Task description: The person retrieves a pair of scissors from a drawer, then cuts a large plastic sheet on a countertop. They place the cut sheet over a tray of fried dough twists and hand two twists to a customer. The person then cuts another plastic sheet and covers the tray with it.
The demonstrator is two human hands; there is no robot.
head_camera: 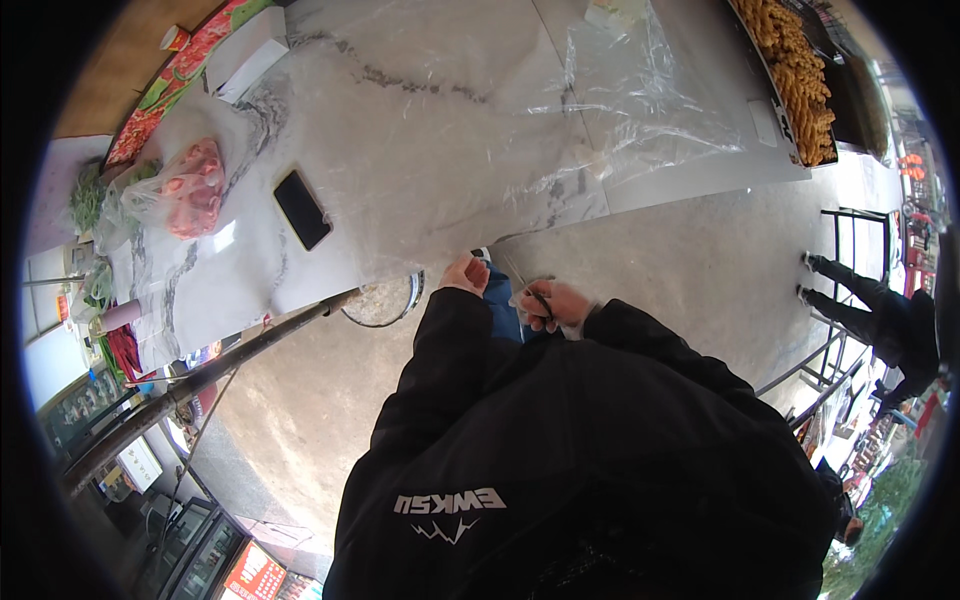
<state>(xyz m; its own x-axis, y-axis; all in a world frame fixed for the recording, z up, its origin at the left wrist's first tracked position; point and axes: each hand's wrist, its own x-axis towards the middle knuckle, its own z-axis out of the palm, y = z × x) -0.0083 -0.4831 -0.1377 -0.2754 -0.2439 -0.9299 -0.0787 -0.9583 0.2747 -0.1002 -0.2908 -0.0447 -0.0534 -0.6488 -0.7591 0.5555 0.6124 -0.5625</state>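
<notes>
Just off the near edge of the marble-patterned table, my left hand has its fingers curled; whether anything is in them cannot be made out. To its right, my right hand is closed around a dark curved handle, perhaps of scissors, with thin clear plastic by the fingers. Blue cloth shows between the hands. A dark-screened phone lies on the table, beside raw meat in a clear plastic bag. Clear plastic film spreads over the table's right part.
A tray of brown, fried-looking food stands at the upper right, a white box at the upper left. A metal pole slants at the lower left, near a round container under the table edge. A person stands far right by metal frames.
</notes>
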